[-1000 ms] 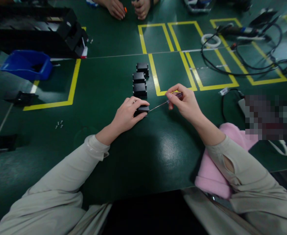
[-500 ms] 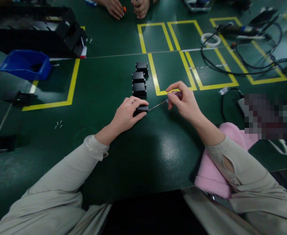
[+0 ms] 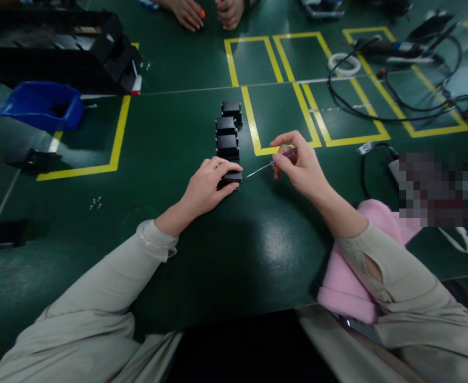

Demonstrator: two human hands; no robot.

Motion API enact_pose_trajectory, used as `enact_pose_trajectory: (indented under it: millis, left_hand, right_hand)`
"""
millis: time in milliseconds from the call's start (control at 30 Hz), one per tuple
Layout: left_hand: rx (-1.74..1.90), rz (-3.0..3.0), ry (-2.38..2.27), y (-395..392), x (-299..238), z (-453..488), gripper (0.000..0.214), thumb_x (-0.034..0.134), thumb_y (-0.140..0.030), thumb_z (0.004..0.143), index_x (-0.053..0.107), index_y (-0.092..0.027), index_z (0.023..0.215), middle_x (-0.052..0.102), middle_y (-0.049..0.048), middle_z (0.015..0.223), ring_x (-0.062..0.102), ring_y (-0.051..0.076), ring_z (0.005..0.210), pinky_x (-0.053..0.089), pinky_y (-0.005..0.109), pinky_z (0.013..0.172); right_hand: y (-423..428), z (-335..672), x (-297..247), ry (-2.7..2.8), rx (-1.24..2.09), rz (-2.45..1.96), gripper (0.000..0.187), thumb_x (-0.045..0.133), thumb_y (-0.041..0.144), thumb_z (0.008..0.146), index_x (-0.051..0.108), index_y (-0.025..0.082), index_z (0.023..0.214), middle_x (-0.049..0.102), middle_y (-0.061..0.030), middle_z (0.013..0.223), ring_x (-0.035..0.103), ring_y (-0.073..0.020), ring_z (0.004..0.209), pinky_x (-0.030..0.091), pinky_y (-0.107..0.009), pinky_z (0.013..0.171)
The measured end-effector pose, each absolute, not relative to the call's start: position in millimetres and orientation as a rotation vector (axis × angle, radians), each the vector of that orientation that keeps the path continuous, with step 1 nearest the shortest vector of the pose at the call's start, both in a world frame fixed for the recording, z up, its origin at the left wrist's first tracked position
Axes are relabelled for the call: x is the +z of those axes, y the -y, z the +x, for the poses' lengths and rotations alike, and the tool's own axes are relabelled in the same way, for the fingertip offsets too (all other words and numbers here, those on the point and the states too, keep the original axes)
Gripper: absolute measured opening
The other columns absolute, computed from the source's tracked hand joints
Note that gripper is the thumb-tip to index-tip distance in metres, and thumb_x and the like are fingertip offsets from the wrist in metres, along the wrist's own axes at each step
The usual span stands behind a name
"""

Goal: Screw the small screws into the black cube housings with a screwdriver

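My left hand (image 3: 210,184) is closed around a small black block (image 3: 232,176) on the green table, thumb in front and fingers over the back. In my right hand (image 3: 298,162) is a screwdriver (image 3: 262,169), its handle pinched between thumb and fingers. The thin shaft slants down to the left, and its tip meets the right end of the held block. Beyond the left hand, three similar black blocks (image 3: 227,144) with small shiny bits at their ends stand in a row.
Several small screws (image 3: 95,202) lie at left. A blue bin (image 3: 42,105) sits before a long black housing (image 3: 58,53). Pink cloth (image 3: 348,282) lies under my right forearm. Black cables (image 3: 377,119) and a white ring (image 3: 343,64) are at right. A co-worker's hands (image 3: 188,14) rest across the table.
The right hand and screwdriver handle have shifted very slightly, with the tip still at the block's end. The left hand and the blocks stay put.
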State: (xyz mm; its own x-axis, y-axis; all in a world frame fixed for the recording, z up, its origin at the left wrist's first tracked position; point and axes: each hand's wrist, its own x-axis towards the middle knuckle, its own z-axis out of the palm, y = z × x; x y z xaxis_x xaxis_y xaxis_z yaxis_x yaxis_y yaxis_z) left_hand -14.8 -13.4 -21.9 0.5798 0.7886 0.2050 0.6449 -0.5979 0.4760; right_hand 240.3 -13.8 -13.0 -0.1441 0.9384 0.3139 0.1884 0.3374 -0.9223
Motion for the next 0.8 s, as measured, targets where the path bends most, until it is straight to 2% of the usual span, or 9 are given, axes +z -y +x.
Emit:
enact_pose_trajectory:
  millis: [167,333,567,700,800]
  left_hand:
    - [0.581,2.464,-1.161,12.9,-22.5,-14.1,0.031,0.059,-0.032,0.097,0.061,-0.023,0.126,0.062,0.0086,0.124,0.056,0.027,0.115,0.045,0.043,0.098]
    - [0.574,2.462,-1.166,12.6,-22.7,-14.2,0.03,0.058,-0.033,0.097,0.06,-0.024,0.126,0.063,0.0077,0.124,0.056,0.027,0.115,0.045,0.043,0.099]
    - [0.595,2.478,-1.155,13.5,-23.1,-14.9,0.03,0.059,-0.032,0.097,0.061,-0.023,0.126,0.063,0.0082,0.123,0.056,0.027,0.115,0.045,0.042,0.099]
    - [0.589,2.476,-1.158,13.6,-22.7,-14.8,0.03,0.059,-0.031,0.097,0.061,-0.023,0.126,0.063,0.008,0.122,0.056,0.027,0.115,0.045,0.042,0.098]
    - [0.585,2.474,-1.158,13.3,-22.3,-14.6,0.03,0.059,-0.032,0.097,0.061,-0.023,0.126,0.063,0.008,0.123,0.056,0.027,0.115,0.045,0.042,0.098]
  right_hand:
    - [13.8,240.4,-13.0,1.601,0.926,-1.056,0.022,0.064,0.046,0.094,0.055,0.026,0.095,0.053,0.0087,0.053,0.055,-0.0118,0.045,0.043,-0.029,0.05]
    - [14.3,240.6,-13.6,1.595,0.922,-1.039,0.027,0.069,0.044,0.09,0.055,0.025,0.103,0.057,0.0077,0.065,0.059,-0.0108,0.05,0.045,-0.029,0.052]
    - [14.6,240.2,-13.3,1.625,0.905,-1.03,0.016,0.062,0.039,0.096,0.055,0.025,0.097,0.053,0.0084,0.055,0.055,-0.0112,0.046,0.042,-0.028,0.051]
    - [14.8,239.7,-12.5,1.613,0.906,-1.031,0.021,0.067,0.039,0.092,0.056,0.025,0.102,0.056,0.0082,0.062,0.058,-0.0107,0.048,0.044,-0.028,0.052]
    - [15.0,238.7,-12.0,1.595,0.933,-1.031,0.021,0.066,0.044,0.093,0.056,0.025,0.095,0.054,0.0083,0.056,0.056,-0.0111,0.046,0.042,-0.028,0.049]
